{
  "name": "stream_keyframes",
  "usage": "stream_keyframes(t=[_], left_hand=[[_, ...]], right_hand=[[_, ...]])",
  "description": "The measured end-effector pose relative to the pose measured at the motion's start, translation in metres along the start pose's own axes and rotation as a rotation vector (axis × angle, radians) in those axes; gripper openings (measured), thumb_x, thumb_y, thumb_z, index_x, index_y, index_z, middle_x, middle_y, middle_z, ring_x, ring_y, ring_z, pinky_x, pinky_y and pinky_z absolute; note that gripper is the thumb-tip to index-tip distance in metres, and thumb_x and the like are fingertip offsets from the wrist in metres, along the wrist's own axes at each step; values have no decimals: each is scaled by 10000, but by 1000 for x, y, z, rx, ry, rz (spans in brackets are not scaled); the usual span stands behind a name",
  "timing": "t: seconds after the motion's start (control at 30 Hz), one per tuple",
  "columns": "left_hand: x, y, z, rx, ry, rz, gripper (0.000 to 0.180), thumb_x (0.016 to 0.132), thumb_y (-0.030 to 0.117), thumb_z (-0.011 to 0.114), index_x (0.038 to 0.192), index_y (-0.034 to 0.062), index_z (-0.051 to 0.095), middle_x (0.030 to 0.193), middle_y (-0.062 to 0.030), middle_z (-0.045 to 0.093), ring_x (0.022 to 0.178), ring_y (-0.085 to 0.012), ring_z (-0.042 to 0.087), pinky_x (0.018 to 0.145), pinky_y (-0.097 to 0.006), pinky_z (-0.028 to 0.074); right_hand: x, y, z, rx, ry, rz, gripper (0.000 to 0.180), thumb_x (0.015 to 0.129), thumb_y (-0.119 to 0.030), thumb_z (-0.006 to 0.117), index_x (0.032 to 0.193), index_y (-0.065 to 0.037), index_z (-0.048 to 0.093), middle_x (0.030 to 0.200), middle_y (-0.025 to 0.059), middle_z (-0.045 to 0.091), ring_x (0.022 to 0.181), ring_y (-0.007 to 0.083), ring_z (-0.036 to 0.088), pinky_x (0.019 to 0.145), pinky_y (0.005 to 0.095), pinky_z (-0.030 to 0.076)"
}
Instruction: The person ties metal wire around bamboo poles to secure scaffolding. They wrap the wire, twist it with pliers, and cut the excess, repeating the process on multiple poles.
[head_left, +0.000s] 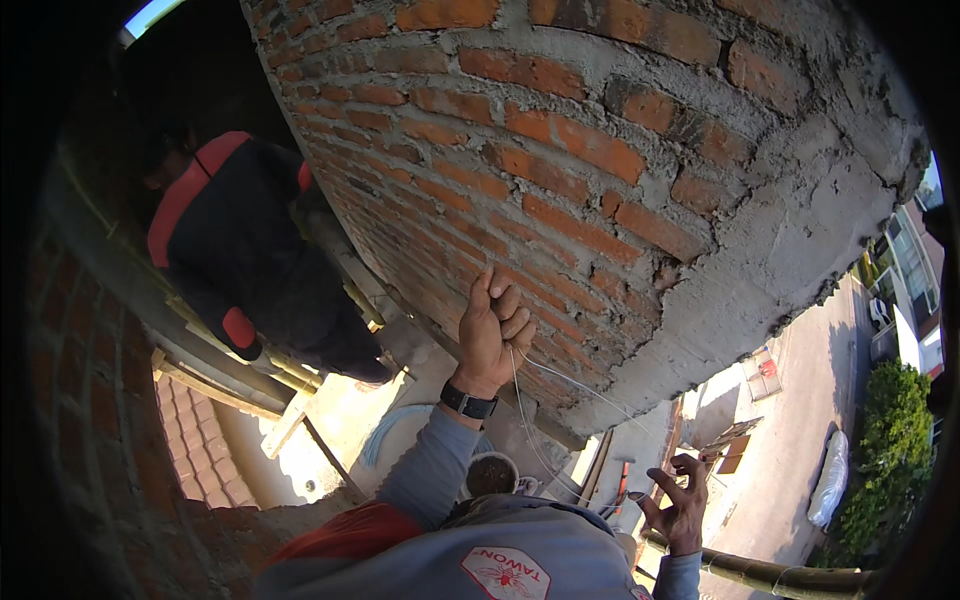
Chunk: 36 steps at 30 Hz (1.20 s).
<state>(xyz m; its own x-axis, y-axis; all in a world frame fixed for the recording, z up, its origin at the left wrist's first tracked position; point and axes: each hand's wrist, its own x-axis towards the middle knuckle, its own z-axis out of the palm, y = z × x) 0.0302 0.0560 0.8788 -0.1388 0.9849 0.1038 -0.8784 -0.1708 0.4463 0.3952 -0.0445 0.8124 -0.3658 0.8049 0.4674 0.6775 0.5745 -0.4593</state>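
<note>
My left hand (492,335), with a dark watch on its wrist, is raised against the brick wall (570,140). Its fingers are curled closed around a thin white string (519,405). One length of the string hangs from the fist toward my right side, and another runs off along the wall's lower edge. Lower right, my right hand (682,510) is held with thumb and fingers spread and bent. The string passes close to its thumb; whether it touches is too fine to tell. Grey mortar (760,270) coats the wall's right-hand edge.
A person in dark and red clothing (235,240) stands at the left. Below me are a bucket of dark mix (491,474), a pale blue coiled hose (385,430) and a red-handled tool (623,478). A bamboo pole (780,577) crosses the lower right, above the street far below.
</note>
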Motion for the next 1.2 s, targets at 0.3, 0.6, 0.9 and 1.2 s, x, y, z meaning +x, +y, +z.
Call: stream_keyframes(t=[0.3,0.6,0.9,1.2], left_hand=[[55,18,-2,33,211,209,358,1086,417,424,805,200,466,617,75,258,465,-62,190,386,-231,173],[52,66,12,-144,310,385,335,1083,384,404,801,203,404,613,71,231,479,-69,172,390,-241,162],[22,69,51,61,10,404,355,1089,460,390,829,219,406,598,71,201,464,-73,146,401,-239,135],[17,84,29,-64,112,408,351,1089,452,387,831,214,399,604,66,205,483,-76,149,408,-246,164]], right_hand=[[-1,-48,26,561,-316,271,476,851,-511,740,971,-50,726,998,143,572,809,233,649,676,357,528],[15,-97,3,283,-160,-6,94,914,-92,631,914,-3,663,942,136,657,866,301,633,760,415,518],[54,-102,17,400,-297,260,445,828,-381,799,889,9,593,704,76,562,604,178,540,536,338,435],[40,-82,30,184,-266,128,474,810,-322,831,780,-17,469,590,153,478,546,226,434,540,417,397]])
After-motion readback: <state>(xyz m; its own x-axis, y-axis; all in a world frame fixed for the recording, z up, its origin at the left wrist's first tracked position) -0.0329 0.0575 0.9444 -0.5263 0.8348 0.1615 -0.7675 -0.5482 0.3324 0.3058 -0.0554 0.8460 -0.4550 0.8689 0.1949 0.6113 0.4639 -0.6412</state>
